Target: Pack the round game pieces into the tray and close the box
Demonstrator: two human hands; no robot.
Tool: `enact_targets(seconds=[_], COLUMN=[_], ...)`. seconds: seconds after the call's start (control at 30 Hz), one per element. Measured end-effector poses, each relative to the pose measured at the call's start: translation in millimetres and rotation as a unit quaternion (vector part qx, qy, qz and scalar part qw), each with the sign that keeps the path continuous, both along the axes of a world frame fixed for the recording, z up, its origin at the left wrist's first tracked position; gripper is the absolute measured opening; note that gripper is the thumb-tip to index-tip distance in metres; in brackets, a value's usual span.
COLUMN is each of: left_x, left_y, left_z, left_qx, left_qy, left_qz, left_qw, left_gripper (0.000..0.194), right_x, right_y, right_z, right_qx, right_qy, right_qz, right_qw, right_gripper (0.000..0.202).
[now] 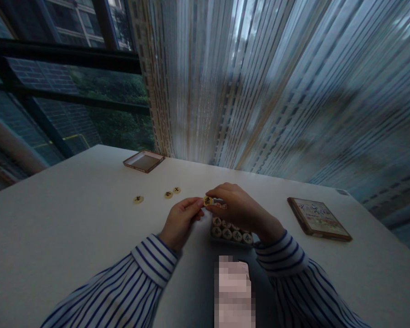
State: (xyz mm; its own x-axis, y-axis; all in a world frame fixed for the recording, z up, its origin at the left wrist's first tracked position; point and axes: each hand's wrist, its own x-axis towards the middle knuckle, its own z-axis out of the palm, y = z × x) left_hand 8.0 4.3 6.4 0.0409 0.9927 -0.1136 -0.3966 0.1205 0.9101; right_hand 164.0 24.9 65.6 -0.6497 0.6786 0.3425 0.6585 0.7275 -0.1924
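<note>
A round Chinese chess piece (208, 201) with a dark character is pinched between the fingers of both hands, above the white table. My left hand (182, 221) grips its left edge with thumb and forefinger. From the right, my right hand (241, 207) curls over and holds its other side. Partly hidden beneath my right hand lies a tray (231, 243) of Chinese chess pieces set in rows, several with dark characters and some with red ones. Three loose pieces rest left of my hands: one piece (138, 199) apart, another piece (168, 195) beside a third piece (176, 190).
An open shallow box half (144, 161) sits at the table's back left. To the right lies a flat box lid (319, 218) with a printed picture. Near me is a pixelated phone-like object (234, 291). Striped curtains (218, 91) and a window border the white table (89, 218).
</note>
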Motion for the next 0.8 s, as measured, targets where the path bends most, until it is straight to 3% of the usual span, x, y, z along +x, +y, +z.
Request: enact_targets(seconds=[0.27, 0.5, 0.8], left_x=[1, -1, -2], left_y=[1, 5, 7], left_z=[-1.0, -4.3, -6.7], left_qx=[-0.005, -0.033, -0.036], left_qy=[0.009, 0.029, 0.027], left_qz=[0.007, 0.050, 0.043], left_qw=[1.000, 0.998, 0.998], left_gripper=[0.030, 0.030, 0.029], right_x=[5, 24, 31], right_y=[3, 18, 25], right_z=[0.2, -13.4, -23.7], right_qx=[0.001, -0.038, -0.073], right_qy=[-0.023, -0.071, -0.102], right_qz=[-0.030, -0.074, -0.080], right_qw=[0.999, 0.994, 0.989], right_gripper=[0.024, 0.026, 0.028])
